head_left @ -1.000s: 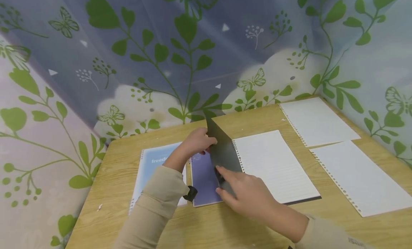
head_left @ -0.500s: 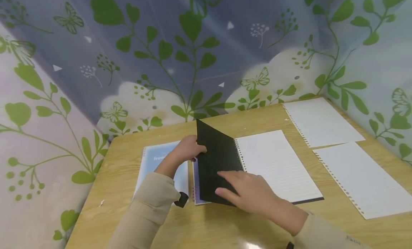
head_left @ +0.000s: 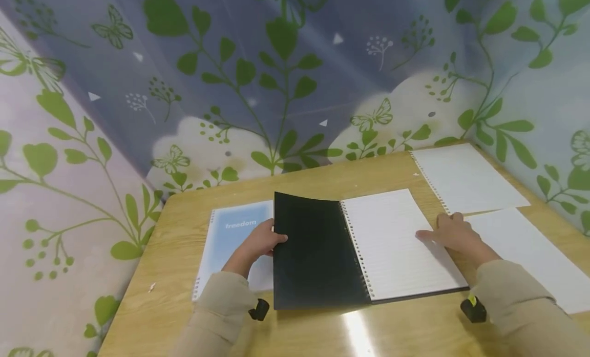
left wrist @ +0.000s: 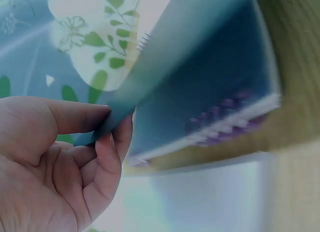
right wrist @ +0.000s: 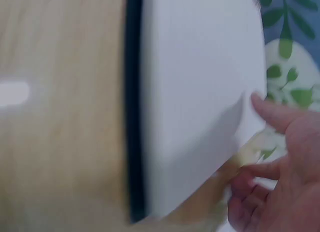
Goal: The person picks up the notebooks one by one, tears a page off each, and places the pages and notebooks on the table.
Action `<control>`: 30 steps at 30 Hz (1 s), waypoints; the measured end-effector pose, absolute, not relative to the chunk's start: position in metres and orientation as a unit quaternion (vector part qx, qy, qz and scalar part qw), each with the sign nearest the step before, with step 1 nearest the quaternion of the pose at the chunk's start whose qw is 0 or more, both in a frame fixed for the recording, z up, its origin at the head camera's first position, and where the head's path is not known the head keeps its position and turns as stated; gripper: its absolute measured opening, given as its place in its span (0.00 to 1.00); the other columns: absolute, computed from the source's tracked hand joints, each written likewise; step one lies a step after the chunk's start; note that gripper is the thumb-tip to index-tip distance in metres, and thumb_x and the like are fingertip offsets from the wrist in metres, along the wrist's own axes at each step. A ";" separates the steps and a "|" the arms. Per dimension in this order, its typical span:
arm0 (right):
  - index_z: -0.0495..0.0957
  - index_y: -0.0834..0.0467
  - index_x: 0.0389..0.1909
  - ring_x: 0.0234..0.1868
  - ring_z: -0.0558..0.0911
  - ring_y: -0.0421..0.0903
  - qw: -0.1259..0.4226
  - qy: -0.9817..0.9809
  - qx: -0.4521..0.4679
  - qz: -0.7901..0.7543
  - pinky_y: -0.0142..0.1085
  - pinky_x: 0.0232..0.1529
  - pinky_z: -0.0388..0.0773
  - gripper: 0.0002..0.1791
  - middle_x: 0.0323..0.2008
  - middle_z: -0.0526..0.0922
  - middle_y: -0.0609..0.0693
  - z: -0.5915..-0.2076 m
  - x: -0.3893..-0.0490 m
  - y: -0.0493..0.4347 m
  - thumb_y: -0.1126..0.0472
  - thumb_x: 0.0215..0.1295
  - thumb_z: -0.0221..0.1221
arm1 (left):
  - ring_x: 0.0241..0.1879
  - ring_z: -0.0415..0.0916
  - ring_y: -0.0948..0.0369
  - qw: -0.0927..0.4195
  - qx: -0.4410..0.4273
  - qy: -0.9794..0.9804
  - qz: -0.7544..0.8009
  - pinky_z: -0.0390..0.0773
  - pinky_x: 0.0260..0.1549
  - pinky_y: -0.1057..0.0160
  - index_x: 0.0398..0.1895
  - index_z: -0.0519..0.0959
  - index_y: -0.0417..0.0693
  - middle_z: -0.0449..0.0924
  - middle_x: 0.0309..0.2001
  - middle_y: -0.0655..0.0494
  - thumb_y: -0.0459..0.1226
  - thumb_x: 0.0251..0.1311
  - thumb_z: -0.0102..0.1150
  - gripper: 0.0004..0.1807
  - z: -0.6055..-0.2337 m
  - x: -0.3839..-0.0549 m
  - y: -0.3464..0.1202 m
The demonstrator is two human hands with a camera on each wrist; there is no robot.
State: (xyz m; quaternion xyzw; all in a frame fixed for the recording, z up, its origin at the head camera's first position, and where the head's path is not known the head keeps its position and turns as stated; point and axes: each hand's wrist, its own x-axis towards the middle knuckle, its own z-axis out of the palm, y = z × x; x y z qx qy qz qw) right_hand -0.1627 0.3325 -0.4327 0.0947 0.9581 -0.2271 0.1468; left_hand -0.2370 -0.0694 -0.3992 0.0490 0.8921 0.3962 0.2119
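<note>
A spiral notebook lies spread on the table, its black cover (head_left: 318, 249) swung to the left and its lined pages (head_left: 387, 254) facing up. My left hand (head_left: 259, 242) pinches the cover's outer edge between thumb and fingers; in the left wrist view the cover (left wrist: 165, 57) is still lifted above a dark notebook with purple rings (left wrist: 220, 117). The head view hides that lower notebook. At the pages' right edge is my right hand (head_left: 461, 236), thumb over the paper and fingers beyond the edge. The right wrist view shows its thumb and fingers (right wrist: 272, 169) spread apart.
A light blue notebook (head_left: 230, 249) marked "freedom" lies at left, partly behind my left hand. Two loose sheets with torn ring holes, a far sheet (head_left: 470, 177) and a near sheet (head_left: 530, 249), lie at right. Paper scraps (head_left: 152, 287) dot the wooden table (head_left: 313, 336).
The black cover has come down leftward from nearly upright, covering the purple notebook. My right hand has left the cover and moved right to the pages' outer edge.
</note>
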 end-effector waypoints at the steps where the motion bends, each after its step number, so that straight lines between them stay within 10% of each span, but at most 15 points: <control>1: 0.58 0.78 0.55 0.47 0.66 0.77 0.152 0.955 0.093 -0.237 0.60 0.38 0.70 0.51 0.50 0.55 0.82 -0.436 -0.162 0.335 0.32 0.56 0.52 | 0.40 0.80 0.52 0.214 0.043 0.891 0.397 0.81 0.34 0.56 0.61 0.63 0.39 0.77 0.47 0.41 0.36 0.62 0.53 0.25 -0.403 -0.236 -0.071; 13: 0.52 0.76 0.63 0.57 0.59 0.77 0.136 0.960 0.066 -0.236 0.66 0.51 0.63 0.46 0.57 0.56 0.82 -0.439 -0.151 0.327 0.43 0.60 0.55 | 0.21 0.76 0.57 0.164 0.038 0.925 0.340 0.76 0.22 0.61 0.62 0.62 0.34 0.76 0.48 0.37 0.38 0.57 0.59 0.32 -0.432 -0.221 -0.078; 21: 0.49 0.69 0.67 0.54 0.62 0.76 0.125 0.961 0.082 -0.233 0.64 0.42 0.68 0.46 0.57 0.55 0.79 -0.443 -0.141 0.322 0.41 0.62 0.51 | 0.54 0.69 0.41 0.110 0.023 0.971 0.210 0.74 0.46 0.45 0.66 0.59 0.36 0.64 0.61 0.35 0.46 0.54 0.61 0.40 -0.431 -0.215 -0.072; 30: 0.58 0.77 0.58 0.52 0.63 0.72 0.007 0.974 0.083 -0.210 0.61 0.52 0.64 0.37 0.52 0.60 0.77 -0.447 -0.143 0.306 0.59 0.55 0.62 | 0.51 0.72 0.42 0.112 0.029 0.983 0.141 0.75 0.44 0.45 0.65 0.60 0.39 0.68 0.58 0.37 0.48 0.53 0.61 0.39 -0.424 -0.210 -0.067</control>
